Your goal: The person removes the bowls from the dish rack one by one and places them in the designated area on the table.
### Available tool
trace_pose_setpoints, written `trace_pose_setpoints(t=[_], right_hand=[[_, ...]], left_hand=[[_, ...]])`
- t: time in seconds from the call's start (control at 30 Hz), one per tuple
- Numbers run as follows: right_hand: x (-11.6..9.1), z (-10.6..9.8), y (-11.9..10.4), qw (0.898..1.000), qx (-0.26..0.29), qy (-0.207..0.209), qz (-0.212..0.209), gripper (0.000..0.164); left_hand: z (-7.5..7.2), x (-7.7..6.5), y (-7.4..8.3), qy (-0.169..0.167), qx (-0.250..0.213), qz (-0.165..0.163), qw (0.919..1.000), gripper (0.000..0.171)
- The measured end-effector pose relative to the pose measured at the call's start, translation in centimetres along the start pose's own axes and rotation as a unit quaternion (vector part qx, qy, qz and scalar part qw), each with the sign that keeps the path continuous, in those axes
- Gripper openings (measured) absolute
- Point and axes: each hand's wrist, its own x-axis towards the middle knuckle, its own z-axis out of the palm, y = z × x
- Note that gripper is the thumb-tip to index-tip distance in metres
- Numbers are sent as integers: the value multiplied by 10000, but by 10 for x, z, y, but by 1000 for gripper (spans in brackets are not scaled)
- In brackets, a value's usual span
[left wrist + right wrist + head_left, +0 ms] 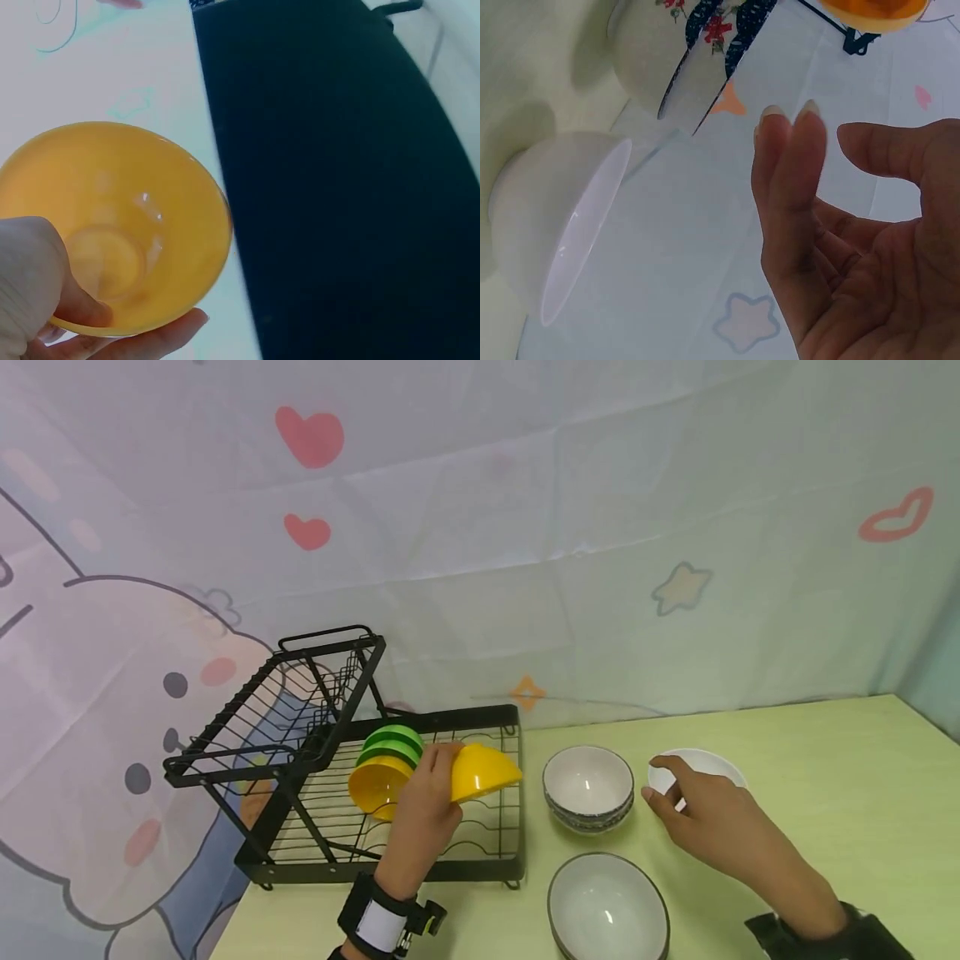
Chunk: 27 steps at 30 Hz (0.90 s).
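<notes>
My left hand [429, 806] grips a yellow bowl [483, 773] tilted on its side above the right part of the black dish rack [487, 870]. In the left wrist view the thumb presses inside the yellow bowl [161, 202] and the fingers lie under its outside. Left of that hand, another yellow bowl [375, 783] and green bowls [393, 739] stand tilted in the rack. My right hand [708, 822] hovers with bent, parted fingers and holds nothing. The white bowl [708, 763] stands just behind it; in the right wrist view the fingers are apart from this white bowl [562, 217].
Stacked patterned bowls [588, 781] stand between the rack and my right hand. Nearer to me are grey-white bowls with dark rims [607, 906]. An upper wire tier [281, 718] rises over the rack's left side. A printed cloth [600, 568] hangs behind the pale green table [840, 777].
</notes>
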Motion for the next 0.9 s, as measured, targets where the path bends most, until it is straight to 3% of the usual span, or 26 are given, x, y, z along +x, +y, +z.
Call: trace_pose_setpoints(t=[0.3,0.53,0.7,0.9], right_hand=[[2,5,-6,9992,273,150,-246,43],[0,13,-17,9962,719,-93,-491,43],[5,21,-32,9915,966,-273,-825,48],[12,25,-49,9895,1081,-369,-890,50]], left_hand=[[10,-2,3,78,-162,114,9998,76],[10,-4,10,120,-459,40,9989,73],[8,-6,19,-11,-668,20,9978,70],[4,-5,30,-123,-784,77,9968,70]])
